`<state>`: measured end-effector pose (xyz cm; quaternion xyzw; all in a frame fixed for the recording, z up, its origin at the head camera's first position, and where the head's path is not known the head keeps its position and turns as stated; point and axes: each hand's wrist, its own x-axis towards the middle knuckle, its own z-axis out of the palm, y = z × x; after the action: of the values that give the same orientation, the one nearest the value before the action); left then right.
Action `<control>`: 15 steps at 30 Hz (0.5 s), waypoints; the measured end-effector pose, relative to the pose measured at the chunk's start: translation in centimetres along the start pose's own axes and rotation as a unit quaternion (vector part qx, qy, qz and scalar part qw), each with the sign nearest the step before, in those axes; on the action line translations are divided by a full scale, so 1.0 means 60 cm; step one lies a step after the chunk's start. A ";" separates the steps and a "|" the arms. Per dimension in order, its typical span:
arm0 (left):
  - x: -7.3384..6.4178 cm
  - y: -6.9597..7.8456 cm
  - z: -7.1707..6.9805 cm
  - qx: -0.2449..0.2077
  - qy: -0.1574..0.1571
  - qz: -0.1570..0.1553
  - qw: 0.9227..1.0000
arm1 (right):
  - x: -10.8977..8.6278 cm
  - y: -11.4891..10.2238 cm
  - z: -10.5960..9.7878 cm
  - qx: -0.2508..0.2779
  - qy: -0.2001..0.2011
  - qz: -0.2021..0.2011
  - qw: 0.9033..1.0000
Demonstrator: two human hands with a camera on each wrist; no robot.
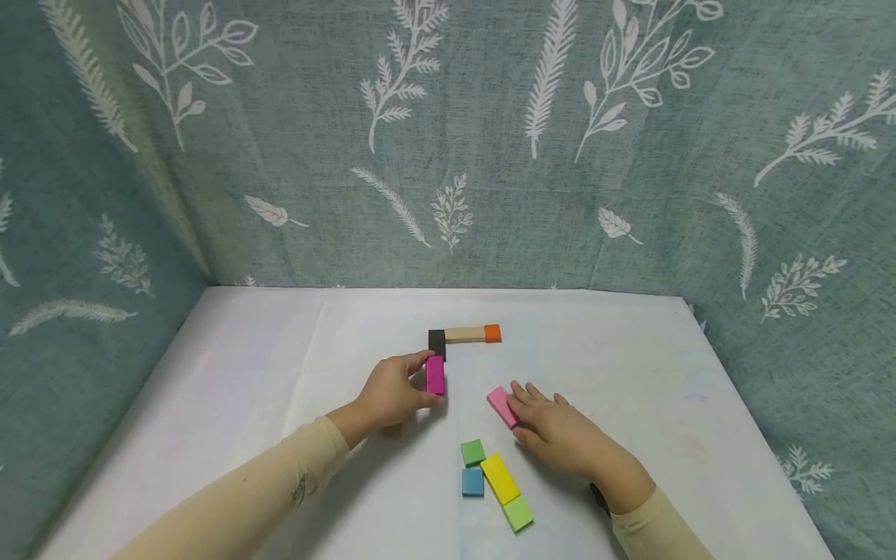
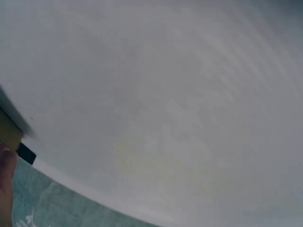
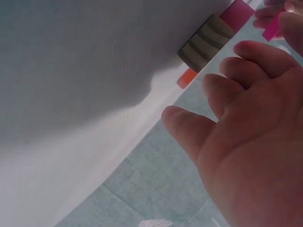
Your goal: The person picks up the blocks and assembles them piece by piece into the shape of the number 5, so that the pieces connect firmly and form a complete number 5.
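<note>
My left hand (image 1: pixel 392 393) pinches a magenta block (image 1: pixel 435 376) between thumb and fingers, just in front of a black block (image 1: pixel 437 342). Whether those two blocks touch is hard to tell. Part of the left hand (image 2: pixel 6 184) shows at the left wrist view's edge. My right hand (image 1: pixel 560 435) is palm down with fingers extended over the near right end of a pink block (image 1: pixel 502 406). In the right wrist view the fingers of this hand (image 3: pixel 251 123) look straight and slightly spread, gripping nothing. Contact with the pink block is unclear.
A plain wooden block (image 1: pixel 465 335) and an orange block (image 1: pixel 493 334) continue the row from the black one. Nearer lie a green block (image 1: pixel 473 452), a blue block (image 1: pixel 472 482), a yellow block (image 1: pixel 500 479) and a lime block (image 1: pixel 518 514). Patterned cloth (image 1: pixel 448 194) surrounds the table.
</note>
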<state>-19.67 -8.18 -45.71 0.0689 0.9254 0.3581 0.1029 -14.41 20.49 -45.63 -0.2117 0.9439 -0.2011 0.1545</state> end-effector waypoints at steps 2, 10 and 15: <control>0.003 0.000 0.000 -0.024 -0.006 -0.008 1.000 | 0.000 0.000 0.000 0.002 0.000 0.002 1.000; 0.000 0.001 0.002 0.049 0.026 0.007 0.998 | 0.003 0.004 -0.001 0.001 0.001 0.008 1.000; -0.001 0.008 0.017 0.111 0.023 0.013 0.993 | 0.003 0.008 -0.001 0.004 0.003 0.006 1.000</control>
<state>-19.31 -7.16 -46.11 0.0842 0.9605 0.2561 0.0686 -14.73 20.82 -45.79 -0.2047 0.9447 -0.2046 0.1540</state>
